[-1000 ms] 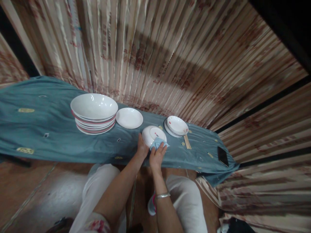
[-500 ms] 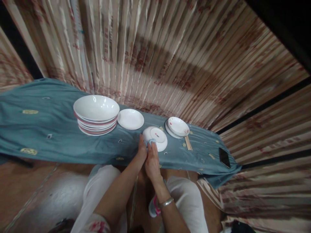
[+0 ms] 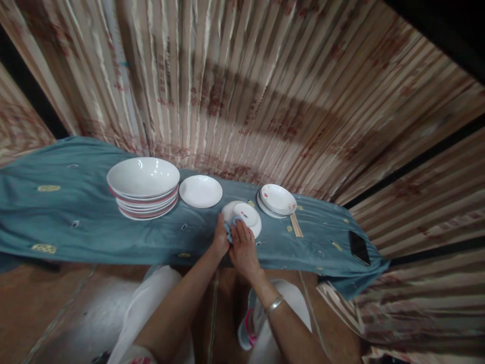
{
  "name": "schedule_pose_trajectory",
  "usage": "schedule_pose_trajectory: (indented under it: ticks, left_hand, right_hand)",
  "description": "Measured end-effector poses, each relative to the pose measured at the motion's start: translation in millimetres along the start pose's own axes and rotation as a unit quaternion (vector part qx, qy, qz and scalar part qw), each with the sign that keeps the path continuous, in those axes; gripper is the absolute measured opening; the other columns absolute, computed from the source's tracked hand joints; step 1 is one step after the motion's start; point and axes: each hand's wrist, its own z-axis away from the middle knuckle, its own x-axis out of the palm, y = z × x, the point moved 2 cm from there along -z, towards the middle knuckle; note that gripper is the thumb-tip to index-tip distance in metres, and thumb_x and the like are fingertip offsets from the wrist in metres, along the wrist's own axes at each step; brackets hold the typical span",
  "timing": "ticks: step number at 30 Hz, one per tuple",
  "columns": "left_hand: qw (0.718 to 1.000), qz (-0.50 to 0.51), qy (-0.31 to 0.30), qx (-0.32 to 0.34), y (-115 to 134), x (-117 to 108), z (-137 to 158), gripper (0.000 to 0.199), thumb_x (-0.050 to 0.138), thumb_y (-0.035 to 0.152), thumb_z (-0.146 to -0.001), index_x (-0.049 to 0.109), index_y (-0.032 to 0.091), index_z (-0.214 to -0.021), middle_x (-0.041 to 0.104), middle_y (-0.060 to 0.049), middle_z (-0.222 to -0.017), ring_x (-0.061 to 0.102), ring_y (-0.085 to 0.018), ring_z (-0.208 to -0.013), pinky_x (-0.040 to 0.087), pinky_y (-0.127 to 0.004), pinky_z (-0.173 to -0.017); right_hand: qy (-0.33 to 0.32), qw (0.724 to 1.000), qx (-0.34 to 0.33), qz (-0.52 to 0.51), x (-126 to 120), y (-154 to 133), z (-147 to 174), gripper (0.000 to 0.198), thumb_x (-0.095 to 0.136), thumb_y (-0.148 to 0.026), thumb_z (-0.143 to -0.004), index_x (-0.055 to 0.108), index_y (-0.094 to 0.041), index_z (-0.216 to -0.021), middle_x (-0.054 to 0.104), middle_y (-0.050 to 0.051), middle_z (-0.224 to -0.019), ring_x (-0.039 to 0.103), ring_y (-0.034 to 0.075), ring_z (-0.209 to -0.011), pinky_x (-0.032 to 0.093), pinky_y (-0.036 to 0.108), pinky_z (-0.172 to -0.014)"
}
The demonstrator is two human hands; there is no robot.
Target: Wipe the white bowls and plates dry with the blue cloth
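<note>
A white dish (image 3: 255,222), turned bottom up with a small red mark on its base, is held over the near part of the table. My left hand (image 3: 220,238) grips its left edge. Pressed on the dish's underside is a light blue cloth (image 3: 228,230), with my right hand (image 3: 243,251) closed over it. Much of the cloth is hidden by the fingers. Just behind and to the left lies a single white plate (image 3: 200,191). To the right is a small stack of flower-patterned dishes (image 3: 278,199).
At left stands a tall stack of large white bowls and plates with red rims (image 3: 144,178). Wooden chopsticks (image 3: 296,225) lie by the small stack. A black phone (image 3: 359,247) rests near the right end of the teal tablecloth (image 3: 87,202). A patterned curtain (image 3: 242,101) hangs behind.
My right hand has shifted slightly right over the dish's underside, and more of the blue cloth shows. My left hand still holds the edge. The camera view has shifted a little.
</note>
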Motion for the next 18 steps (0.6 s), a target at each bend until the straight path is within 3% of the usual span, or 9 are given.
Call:
schedule_pose_trajectory:
  ticks: [7, 13, 18]
  left_hand:
    - [0.998, -0.05, -0.004, 0.028, 4, 13, 14, 0.045, 0.037, 0.042, -0.095, 0.066, 0.011, -0.109, 0.074, -0.012, -0.101, 0.066, -0.024, -0.106, 0.05, -0.036, -0.095]
    - [0.985, -0.157, 0.008, 0.069, 5, 17, 18, 0.034, 0.059, 0.043, -0.084, 0.071, 0.014, -0.096, 0.075, -0.012, -0.099, 0.064, -0.028, -0.111, 0.047, -0.04, -0.097]
    - [0.976, -0.202, -0.007, 0.086, 4, 19, 18, 0.032, 0.059, 0.043, -0.084, 0.073, 0.016, -0.091, 0.073, -0.014, -0.107, 0.06, -0.029, -0.117, 0.042, -0.043, -0.101]
  right_hand:
    - [0.051, 0.994, 0.097, -0.021, 0, 14, -6, 0.062, 0.041, -0.006, -0.082, 0.037, -0.009, -0.144, 0.04, 0.021, -0.147, 0.031, 0.029, -0.138, 0.034, 0.048, -0.104]
    - [0.072, 0.991, 0.106, -0.03, -16, 43, -15, 0.06, 0.045, -0.01, -0.082, 0.039, -0.011, -0.142, 0.048, 0.021, -0.139, 0.041, 0.029, -0.129, 0.036, 0.046, -0.103]
    - [0.123, 0.979, 0.149, -0.067, -28, 62, -19, 0.056, 0.039, -0.009, -0.082, 0.044, -0.015, -0.138, 0.052, 0.017, -0.133, 0.044, 0.027, -0.126, 0.036, 0.047, -0.103]
